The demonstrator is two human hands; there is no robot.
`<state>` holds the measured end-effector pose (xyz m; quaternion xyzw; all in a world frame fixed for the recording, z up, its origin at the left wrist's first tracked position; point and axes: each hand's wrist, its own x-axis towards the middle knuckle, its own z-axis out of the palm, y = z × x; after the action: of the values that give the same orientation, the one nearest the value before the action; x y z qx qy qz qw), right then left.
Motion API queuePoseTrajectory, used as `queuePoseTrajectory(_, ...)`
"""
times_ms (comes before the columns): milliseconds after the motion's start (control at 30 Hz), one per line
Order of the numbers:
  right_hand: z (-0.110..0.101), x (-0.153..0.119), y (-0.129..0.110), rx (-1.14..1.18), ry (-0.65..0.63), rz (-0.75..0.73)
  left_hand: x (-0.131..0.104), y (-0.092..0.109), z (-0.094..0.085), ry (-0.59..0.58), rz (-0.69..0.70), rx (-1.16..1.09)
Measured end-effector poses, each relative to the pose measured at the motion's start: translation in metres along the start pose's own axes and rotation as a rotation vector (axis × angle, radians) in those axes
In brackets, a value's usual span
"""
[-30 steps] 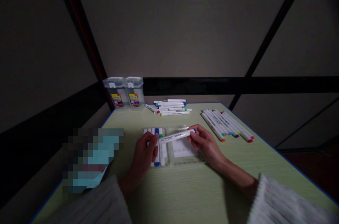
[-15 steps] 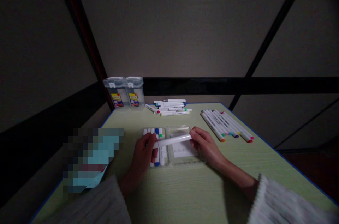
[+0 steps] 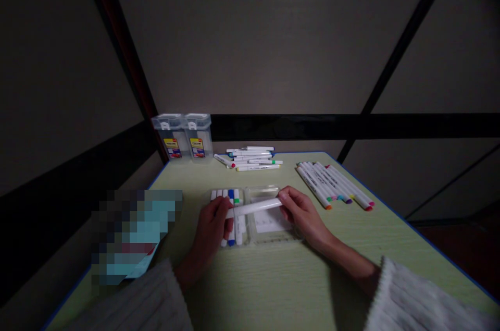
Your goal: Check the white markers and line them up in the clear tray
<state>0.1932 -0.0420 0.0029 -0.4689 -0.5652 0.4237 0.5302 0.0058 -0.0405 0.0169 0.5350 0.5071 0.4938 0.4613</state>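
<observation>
Between my two hands a white marker point(image 3: 255, 208) is held nearly level, above an open clear plastic case point(image 3: 252, 234). My left hand point(image 3: 213, 221) is closed around its left end, and the fingertips of my right hand point(image 3: 299, 211) pinch its right end. In the left half of the case several markers point(image 3: 239, 227) lie side by side, some with blue or green ends; my left hand covers part of them. A white paper point(image 3: 269, 220) shows in the right half. Both ends of the held marker are hidden by my fingers.
Two clear lidded boxes point(image 3: 182, 135) stand at the back left. A loose pile of markers point(image 3: 253, 158) lies at the back middle, and a row of markers point(image 3: 332, 182) on the right. A pixelated bluish item point(image 3: 144, 237) is at the table's left edge.
My right hand and the right end of the marker have shifted very slightly left. Everything else looks the same.
</observation>
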Motion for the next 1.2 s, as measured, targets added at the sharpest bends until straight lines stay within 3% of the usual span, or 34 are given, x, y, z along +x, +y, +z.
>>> queuePoseTrajectory(300, 0.0003, 0.0007, 0.0004, 0.231, -0.023, 0.048, -0.0018, 0.0019, -0.0001, 0.021, -0.010, -0.012)
queuePoseTrajectory(967, 0.0008, 0.0031, 0.0081, 0.175, 0.026, 0.081, -0.0020, -0.0016, 0.0011, -0.027, -0.001, 0.020)
queuePoseTrajectory(1200, 0.0008, 0.0012, 0.0035, 0.141, 0.043, 0.007, -0.0014, -0.0005, 0.0000, 0.007, 0.014, 0.012)
